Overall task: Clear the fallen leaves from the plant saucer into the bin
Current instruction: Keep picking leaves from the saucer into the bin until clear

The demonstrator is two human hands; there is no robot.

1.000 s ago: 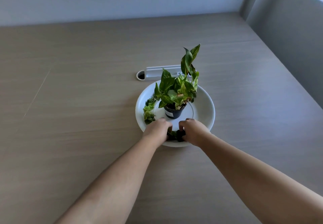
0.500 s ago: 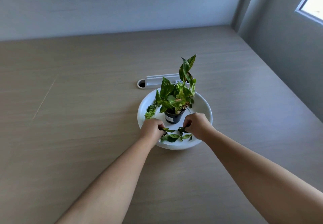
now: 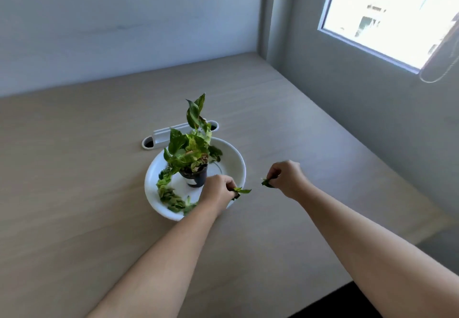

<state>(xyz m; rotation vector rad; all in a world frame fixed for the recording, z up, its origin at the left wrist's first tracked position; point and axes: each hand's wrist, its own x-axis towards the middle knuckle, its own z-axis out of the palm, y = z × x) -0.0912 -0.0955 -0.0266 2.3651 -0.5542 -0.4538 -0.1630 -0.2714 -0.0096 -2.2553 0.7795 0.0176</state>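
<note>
Our left hand (image 3: 216, 193) pinches a leaf (image 3: 242, 190) over the saucer's (image 3: 236, 155) near rim. To its right, past the rim, our right hand (image 3: 285, 179) pinches another leaf (image 3: 266, 183).

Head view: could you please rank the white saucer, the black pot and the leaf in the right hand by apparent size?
1. White saucer, clearly the largest.
2. Black pot.
3. Leaf pinched in the right hand, smallest, though partly hidden by fingers.

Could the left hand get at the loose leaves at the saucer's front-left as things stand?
Probably yes: the loose leaves lie uncovered just beside the left hand, though it is shut on a leaf.
</note>
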